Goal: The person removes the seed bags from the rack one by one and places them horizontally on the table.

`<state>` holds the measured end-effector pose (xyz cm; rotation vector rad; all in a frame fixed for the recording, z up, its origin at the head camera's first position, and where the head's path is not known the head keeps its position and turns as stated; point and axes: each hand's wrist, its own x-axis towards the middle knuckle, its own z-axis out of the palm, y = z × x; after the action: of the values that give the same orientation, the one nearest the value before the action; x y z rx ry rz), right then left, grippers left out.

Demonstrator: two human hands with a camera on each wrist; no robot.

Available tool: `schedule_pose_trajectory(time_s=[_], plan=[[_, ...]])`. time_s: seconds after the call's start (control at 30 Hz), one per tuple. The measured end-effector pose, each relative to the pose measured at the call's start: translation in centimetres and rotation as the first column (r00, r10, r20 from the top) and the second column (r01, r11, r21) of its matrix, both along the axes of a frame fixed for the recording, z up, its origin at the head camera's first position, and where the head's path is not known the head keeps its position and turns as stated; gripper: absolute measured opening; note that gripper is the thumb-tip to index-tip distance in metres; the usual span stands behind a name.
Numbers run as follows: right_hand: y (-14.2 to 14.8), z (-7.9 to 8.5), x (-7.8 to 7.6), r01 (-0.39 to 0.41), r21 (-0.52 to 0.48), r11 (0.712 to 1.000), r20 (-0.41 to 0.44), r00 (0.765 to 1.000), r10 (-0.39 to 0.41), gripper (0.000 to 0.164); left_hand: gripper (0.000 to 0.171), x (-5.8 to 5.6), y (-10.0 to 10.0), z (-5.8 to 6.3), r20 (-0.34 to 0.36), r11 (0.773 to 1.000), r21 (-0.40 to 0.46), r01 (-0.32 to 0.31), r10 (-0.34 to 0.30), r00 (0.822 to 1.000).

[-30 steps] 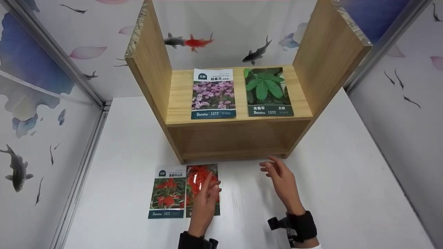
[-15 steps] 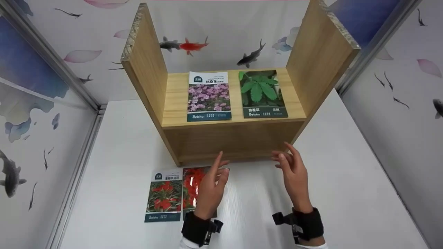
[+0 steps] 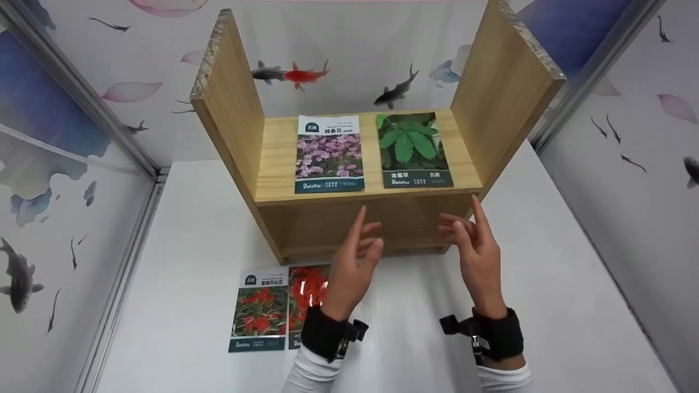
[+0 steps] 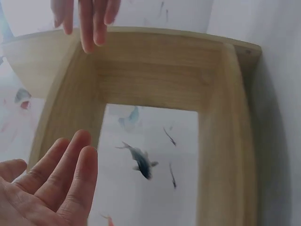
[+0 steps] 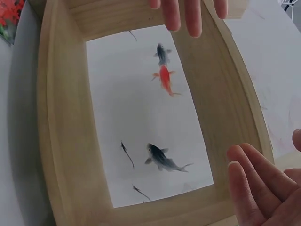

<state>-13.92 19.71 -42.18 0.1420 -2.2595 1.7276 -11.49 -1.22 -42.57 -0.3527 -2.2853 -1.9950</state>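
Observation:
My left hand (image 3: pixel 352 267) hovers before the wooden shelf unit (image 3: pixel 368 197), fingers extended, holding nothing. To its right my right hand (image 3: pixel 480 254) is raised in the same way, also holding nothing, the palms roughly facing. On the upper board lie a packet with pink flowers (image 3: pixel 330 154) and one with a green leaf (image 3: pixel 415 143). Two packets with red flowers lie side by side on the table: the left packet (image 3: pixel 259 311) shows whole, the right packet (image 3: pixel 307 289) is partly hidden by my left hand and wrist. Each wrist view shows both hands' fingers before the unit's lower compartment.
The unit's left side panel (image 3: pixel 232 109) and right side panel (image 3: pixel 505 87) rise above the board. Beneath it is an open-backed compartment. A white table (image 3: pixel 551 284) carries everything, with fish-patterned walls (image 3: pixel 355 43) behind and on both sides.
Both hands have moved forward and a little right, from over the table up to the shelf unit's front. My left hand now covers less of the right red-flower packet. The packets stay put.

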Motion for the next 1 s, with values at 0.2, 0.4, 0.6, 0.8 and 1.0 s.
schedule_pose_trajectory(time_s=[0.2, 0.4, 0.6, 0.8, 1.0], plan=[[-0.1, 1.1, -1.1, -0.007, 0.0, 1.0, -0.003, 1.0, 0.007, 0.054, 0.062, -2.1, 1.5, -0.2, -0.035, 1.0, -0.009, 0.01, -0.01, 0.999], [0.2, 1.5, -2.2, -0.024, -0.04, 0.999, 0.024, 0.999, 0.025, 0.057, 0.067, -3.7, 2.2, -0.5, -0.001, 1.0, -0.028, 0.011, -0.011, 1.0], [1.0, 1.3, -4.0, -0.061, -0.086, 0.994, 0.069, 0.995, 0.067, 0.058, 0.066, -4.7, 2.3, 0.3, 0.01, 0.997, -0.069, -0.038, 0.039, 0.999], [1.4, 1.6, -5.5, -0.08, -0.088, 0.993, 0.131, 0.987, 0.091, 0.057, 0.066, -5.9, 1.9, 0.9, 0.009, 0.995, -0.084, -0.053, 0.054, 0.998], [1.4, 2.4, -5.9, -0.078, -0.126, 0.989, 0.164, 0.981, 0.099, 0.053, 0.066, -6.8, 1.5, 1.4, 0.051, 0.996, -0.091, 0.003, 0.002, 0.999]])
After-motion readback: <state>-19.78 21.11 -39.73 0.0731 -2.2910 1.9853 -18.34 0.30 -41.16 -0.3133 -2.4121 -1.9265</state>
